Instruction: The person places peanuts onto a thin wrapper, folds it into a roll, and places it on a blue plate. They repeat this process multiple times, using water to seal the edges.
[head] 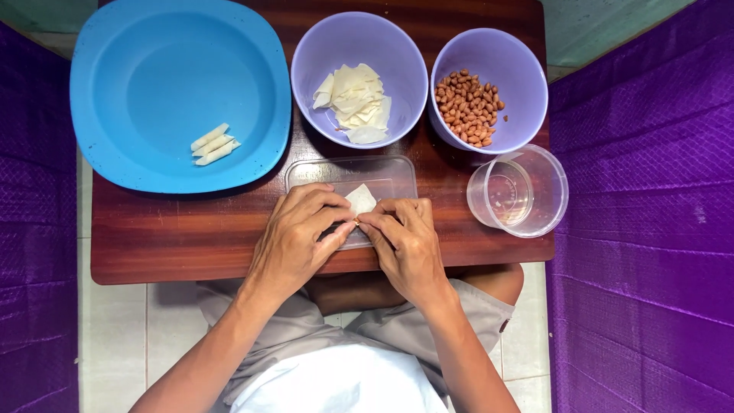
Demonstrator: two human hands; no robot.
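White, thin square dough wrapper (361, 199) sits pinched between our two hands over a clear rectangular plastic lid (382, 176) lying flat on the reddish-brown wooden table (176, 237). Our left hand (300, 233) curls over the wrapper's near-left edge, fingers bent, thumb and forefinger closed on it; our right hand (405, 241) meets it from the other side, fingertips pressed on the same edge, so the two hands touch at the wrapper. One corner of the wrapper shows above the knuckles; the rest is hidden. Beyond the lid, a lilac round plastic bowl (306, 57) holds a loose stack of the same white wrappers; just right of it, a second lilac bowl (527, 69) holds red-skinned peanuts. Near the right hand stands a clear round plastic tub (554, 195). At far left, a large blue rounded-square plastic plate (138, 76) carries three small white rolled pieces (213, 144), side by side.
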